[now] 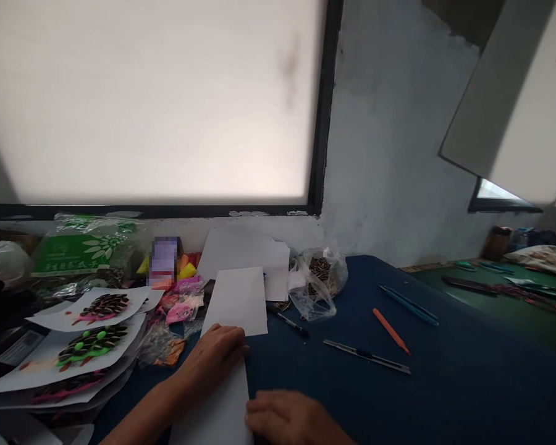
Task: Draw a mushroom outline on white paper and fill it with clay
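Note:
A sheet of white paper (220, 411) lies lengthwise in front of me, its near end cut off by the bottom of the view. My left hand (215, 352) rests on its far part, fingers curled together and pressing against it. At the right edge of that paper is my right hand (285, 415), fingers bent and closed at the edge; its thumb is hidden. Just beyond my left hand, another stretch of white paper (241, 296) shows; whether it belongs to the same sheet I cannot tell.
Right of the papers lie a craft knife (366, 356), an orange pen-like tool (391, 330), blue tweezers (408, 305) and a dark pen (288, 322). A clear bag of seeds (322, 275) sits behind. On the left are stacked sheets with seed-covered figures (92, 343) and colourful clay packets (180, 309).

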A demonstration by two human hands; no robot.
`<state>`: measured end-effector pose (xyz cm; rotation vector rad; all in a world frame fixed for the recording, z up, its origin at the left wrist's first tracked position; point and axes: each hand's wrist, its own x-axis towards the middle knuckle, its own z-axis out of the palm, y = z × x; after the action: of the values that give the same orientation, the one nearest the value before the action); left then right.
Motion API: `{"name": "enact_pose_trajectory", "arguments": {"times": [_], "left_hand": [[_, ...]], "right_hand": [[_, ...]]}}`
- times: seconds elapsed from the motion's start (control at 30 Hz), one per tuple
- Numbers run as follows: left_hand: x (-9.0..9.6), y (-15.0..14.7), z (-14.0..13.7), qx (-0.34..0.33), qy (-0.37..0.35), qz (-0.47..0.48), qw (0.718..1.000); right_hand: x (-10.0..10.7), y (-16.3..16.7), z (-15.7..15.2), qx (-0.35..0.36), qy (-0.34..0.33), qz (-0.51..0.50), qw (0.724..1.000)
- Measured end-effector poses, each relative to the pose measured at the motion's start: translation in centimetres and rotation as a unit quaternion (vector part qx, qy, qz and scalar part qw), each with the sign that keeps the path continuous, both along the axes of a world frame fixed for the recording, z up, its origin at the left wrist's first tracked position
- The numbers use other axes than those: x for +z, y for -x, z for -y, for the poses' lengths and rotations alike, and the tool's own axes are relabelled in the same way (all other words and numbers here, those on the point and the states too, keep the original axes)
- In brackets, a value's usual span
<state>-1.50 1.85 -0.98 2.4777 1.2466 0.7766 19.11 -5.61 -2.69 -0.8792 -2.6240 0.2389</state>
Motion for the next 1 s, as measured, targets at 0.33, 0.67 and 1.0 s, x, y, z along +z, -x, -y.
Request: {"name": "enact_pose_trajectory", "arguments": {"times": [0.33, 0.67, 1.0], "left_hand": [[3.3, 1.0, 1.6, 0.036, -0.017, -0.051, 0.998], [-2.1, 1.4, 5.1, 0.065, 0.060, -0.199, 0.976], [-1.1, 1.5, 4.3, 0.076, -0.048, -0.178, 0.980]], "right_hand": [[10.7, -7.8, -2.7, -0.335, 0.043, 0.296, 0.893], [10.6, -9.0, -2.9, -0.305, 0.115, 0.330, 0.886], [9.7, -4.8, -3.4, -0.145, 0.186, 0.012, 0.972]]}}
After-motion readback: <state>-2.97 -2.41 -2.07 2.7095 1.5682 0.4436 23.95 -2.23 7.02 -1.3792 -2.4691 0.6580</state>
